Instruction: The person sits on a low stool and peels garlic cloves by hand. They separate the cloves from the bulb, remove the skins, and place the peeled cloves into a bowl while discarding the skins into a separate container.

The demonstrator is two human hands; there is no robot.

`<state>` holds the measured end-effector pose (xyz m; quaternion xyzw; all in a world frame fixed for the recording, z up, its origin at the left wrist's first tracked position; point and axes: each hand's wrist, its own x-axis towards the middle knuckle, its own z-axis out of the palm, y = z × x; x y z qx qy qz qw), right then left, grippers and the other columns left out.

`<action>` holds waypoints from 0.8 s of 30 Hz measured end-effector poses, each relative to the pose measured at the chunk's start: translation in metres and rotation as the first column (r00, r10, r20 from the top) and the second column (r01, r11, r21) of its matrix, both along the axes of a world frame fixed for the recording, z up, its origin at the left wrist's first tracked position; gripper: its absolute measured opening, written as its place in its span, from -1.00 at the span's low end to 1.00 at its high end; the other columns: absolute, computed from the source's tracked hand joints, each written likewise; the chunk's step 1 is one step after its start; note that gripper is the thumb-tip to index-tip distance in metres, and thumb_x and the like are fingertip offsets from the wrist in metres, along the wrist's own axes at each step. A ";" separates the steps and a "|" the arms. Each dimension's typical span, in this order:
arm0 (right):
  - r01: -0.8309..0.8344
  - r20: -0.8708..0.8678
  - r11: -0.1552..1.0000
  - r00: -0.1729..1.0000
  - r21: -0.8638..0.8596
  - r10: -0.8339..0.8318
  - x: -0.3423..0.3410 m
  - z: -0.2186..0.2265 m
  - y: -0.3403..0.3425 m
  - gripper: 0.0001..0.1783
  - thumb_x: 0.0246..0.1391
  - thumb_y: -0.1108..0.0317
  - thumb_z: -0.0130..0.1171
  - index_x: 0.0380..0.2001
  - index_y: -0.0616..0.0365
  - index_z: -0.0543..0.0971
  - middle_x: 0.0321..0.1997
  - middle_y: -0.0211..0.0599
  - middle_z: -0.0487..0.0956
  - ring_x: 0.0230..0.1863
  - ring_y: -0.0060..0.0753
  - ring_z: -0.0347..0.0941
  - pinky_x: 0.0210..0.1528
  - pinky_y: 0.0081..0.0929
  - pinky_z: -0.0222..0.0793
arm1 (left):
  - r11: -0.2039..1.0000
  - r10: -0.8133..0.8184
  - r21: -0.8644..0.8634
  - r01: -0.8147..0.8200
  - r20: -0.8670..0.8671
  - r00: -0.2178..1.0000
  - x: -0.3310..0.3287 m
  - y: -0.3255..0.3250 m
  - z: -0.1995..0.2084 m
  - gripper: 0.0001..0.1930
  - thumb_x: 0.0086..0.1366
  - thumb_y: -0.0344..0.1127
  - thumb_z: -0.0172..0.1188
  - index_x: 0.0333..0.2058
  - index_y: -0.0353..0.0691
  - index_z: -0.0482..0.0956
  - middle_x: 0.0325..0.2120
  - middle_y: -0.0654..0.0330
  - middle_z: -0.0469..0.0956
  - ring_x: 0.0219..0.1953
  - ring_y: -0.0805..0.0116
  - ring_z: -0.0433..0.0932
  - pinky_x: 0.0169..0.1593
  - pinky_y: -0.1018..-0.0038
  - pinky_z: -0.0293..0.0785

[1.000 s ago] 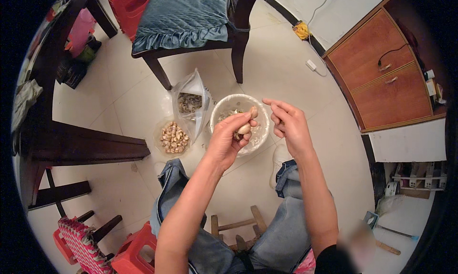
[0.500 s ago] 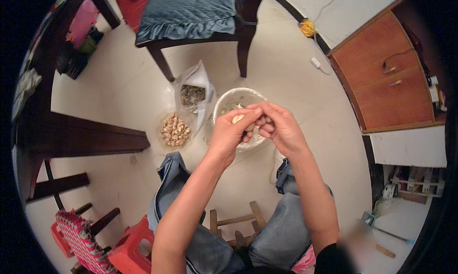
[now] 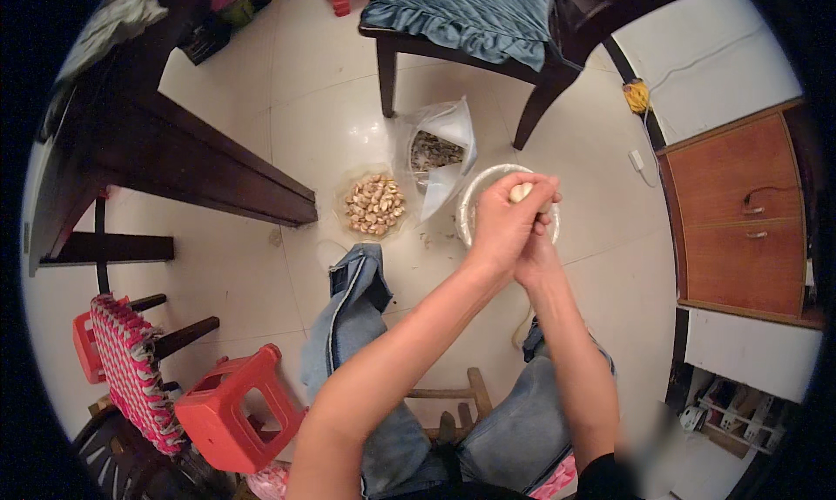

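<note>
My two hands meet over a pale-rimmed basin (image 3: 465, 212) on the floor. In my left hand (image 3: 507, 219) is a cream-coloured rounded piece (image 3: 521, 192), pinched near the thumb; its kind is unclear. My right hand (image 3: 542, 254) lies close against the left, partly behind it, with its fingers curled; whatever they grip is hidden. Left of the basin, an open whitish plastic bag (image 3: 448, 191) holds dark, dry-looking bits. Further left, a clear scalloped bowl is filled with tan and brown rounded pieces (image 3: 374, 206). The basin's contents are mostly covered by my hands.
A dark wooden chair with a blue cushion (image 3: 461, 16) stands ahead. At left are a dark table leg (image 3: 235, 173), a red plastic stool (image 3: 239, 408) and a pink woven seat (image 3: 131, 369). A brown cabinet (image 3: 740, 226) lines the right. Small dark crumbs dot the floor.
The view has swung so that the floor things sit further right. My hands have drawn together, the left now covering much of the right; the pale piece remains in the left.
</note>
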<state>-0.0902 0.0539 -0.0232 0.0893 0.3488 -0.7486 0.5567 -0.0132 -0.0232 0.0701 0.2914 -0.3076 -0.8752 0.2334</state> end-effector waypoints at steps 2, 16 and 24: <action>-0.144 -0.089 0.989 0.986 -0.029 0.141 0.026 -0.015 -0.029 -0.84 0.27 0.35 0.05 -0.21 0.23 0.46 -0.29 -0.28 0.52 -0.17 -0.31 0.51 0.02 -0.37 0.49 | 1.000 0.002 0.008 -0.002 -0.018 1.000 0.003 -0.004 0.005 -0.78 0.28 -0.21 0.28 -0.25 -0.24 0.57 -0.44 0.26 0.59 -0.58 0.64 0.43 -0.54 0.71 0.33; -0.223 -0.112 0.950 0.961 0.220 0.252 0.102 -0.121 -0.125 -0.68 0.23 0.41 0.06 -0.01 0.35 0.35 0.01 -0.05 0.43 -0.02 -0.07 0.44 0.13 -0.15 0.44 | 0.999 -0.011 0.049 0.014 -0.062 0.998 0.025 -0.033 0.020 -0.78 0.26 -0.23 0.25 -0.25 -0.25 0.54 -0.46 0.32 0.52 -0.51 0.61 0.47 -0.45 0.66 0.41; -0.191 -0.230 0.924 0.933 0.331 0.276 0.078 -0.062 -0.128 -0.51 0.26 0.28 0.05 0.17 0.30 0.30 0.25 -0.06 0.33 0.15 0.01 0.38 0.22 -0.13 0.33 | 0.998 0.059 0.034 -0.057 -0.053 0.997 0.021 -0.040 0.013 -0.74 0.26 -0.24 0.25 -0.18 -0.28 0.52 -0.46 0.31 0.49 -0.50 0.59 0.48 -0.42 0.64 0.44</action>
